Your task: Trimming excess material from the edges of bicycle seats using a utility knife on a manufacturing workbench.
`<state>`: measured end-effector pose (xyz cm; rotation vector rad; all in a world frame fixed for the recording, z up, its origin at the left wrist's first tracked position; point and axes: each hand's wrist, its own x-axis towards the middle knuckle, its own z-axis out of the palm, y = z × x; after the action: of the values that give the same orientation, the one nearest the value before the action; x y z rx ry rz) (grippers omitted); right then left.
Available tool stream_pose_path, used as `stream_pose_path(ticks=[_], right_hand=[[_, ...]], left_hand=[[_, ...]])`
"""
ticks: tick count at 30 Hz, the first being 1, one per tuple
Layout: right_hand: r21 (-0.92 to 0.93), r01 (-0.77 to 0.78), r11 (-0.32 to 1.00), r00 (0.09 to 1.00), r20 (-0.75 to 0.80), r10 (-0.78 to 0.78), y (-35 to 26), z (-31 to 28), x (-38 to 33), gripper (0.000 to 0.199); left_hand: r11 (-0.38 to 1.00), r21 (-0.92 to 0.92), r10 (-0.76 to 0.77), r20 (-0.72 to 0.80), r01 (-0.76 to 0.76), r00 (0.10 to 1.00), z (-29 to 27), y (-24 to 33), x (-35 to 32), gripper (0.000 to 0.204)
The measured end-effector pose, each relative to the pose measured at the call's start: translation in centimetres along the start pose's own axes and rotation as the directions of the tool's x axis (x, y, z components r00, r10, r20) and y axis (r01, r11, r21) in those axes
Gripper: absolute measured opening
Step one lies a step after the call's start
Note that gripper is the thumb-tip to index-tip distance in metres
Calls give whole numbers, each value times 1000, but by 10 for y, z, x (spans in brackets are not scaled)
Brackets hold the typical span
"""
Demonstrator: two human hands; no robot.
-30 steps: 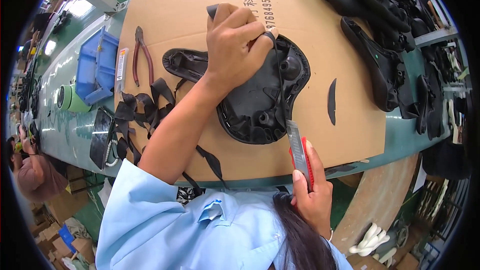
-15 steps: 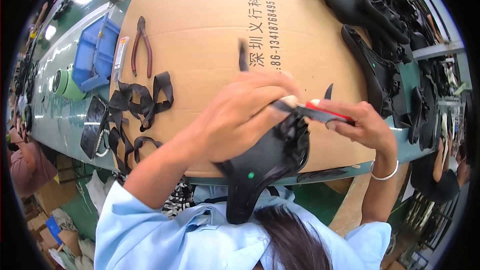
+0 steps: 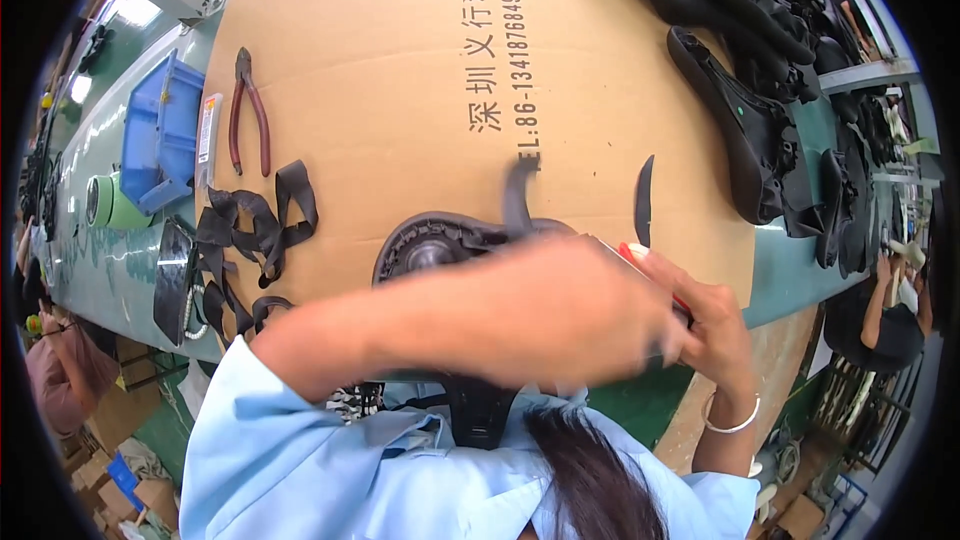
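Observation:
A black bicycle saddle [image 3: 430, 233] lies underside up at the cardboard's near edge, its nose [image 3: 480, 415] pointing at my body. Across it reaches my left hand [image 3: 575, 305], smeared by motion, so its fingers cannot be made out; it hides much of the saddle. My right hand [image 3: 712, 320] is closed around a red-and-grey utility knife [image 3: 640, 258], just right of the left hand. From the saddle's far edge a black trimmed strip [image 3: 517, 198] sticks up, blurred. Another curved black strip [image 3: 644, 202] lies on the cardboard beyond the knife.
Cardboard [image 3: 380, 110] covers the green table. On its left lie red-handled pliers [image 3: 248, 115] and curled black strips [image 3: 255, 225]. Beyond are a blue bin [image 3: 165, 130], a green round container [image 3: 120, 202] and a phone [image 3: 174, 275]. Black saddles [image 3: 730, 125] pile up on the right.
My left hand has swept right and nearer to me, over the saddle. The right hand with the utility knife has moved slightly left and down. More of the saddle's far end shows.

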<state>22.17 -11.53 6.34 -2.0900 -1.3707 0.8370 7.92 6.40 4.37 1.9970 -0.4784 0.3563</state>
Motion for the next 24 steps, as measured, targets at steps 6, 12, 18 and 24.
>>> stream_pose_path(ticks=[6, 12, 18, 24], right_hand=[[11, 175, 985, 981, 78, -175, 20, -33, 28, 48], [-260, 425, 867, 847, 451, -280, 11, -48, 70, 53], [-151, 240, 959, 951, 233, -201, 33, -23, 30, 58], [-69, 32, 997, 999, -33, -35, -5, 26, -40, 55]], left_hand=[[995, 101, -38, 296, 8, 954, 29, -1, -13, 11], [993, 115, -33, 316, -3, 948, 26, 1, -13, 13], [674, -722, -655, -487, 155, 578, -41, -21, -23, 24], [923, -384, -358, -882, -30, 306, -79, 6, 1, 28]])
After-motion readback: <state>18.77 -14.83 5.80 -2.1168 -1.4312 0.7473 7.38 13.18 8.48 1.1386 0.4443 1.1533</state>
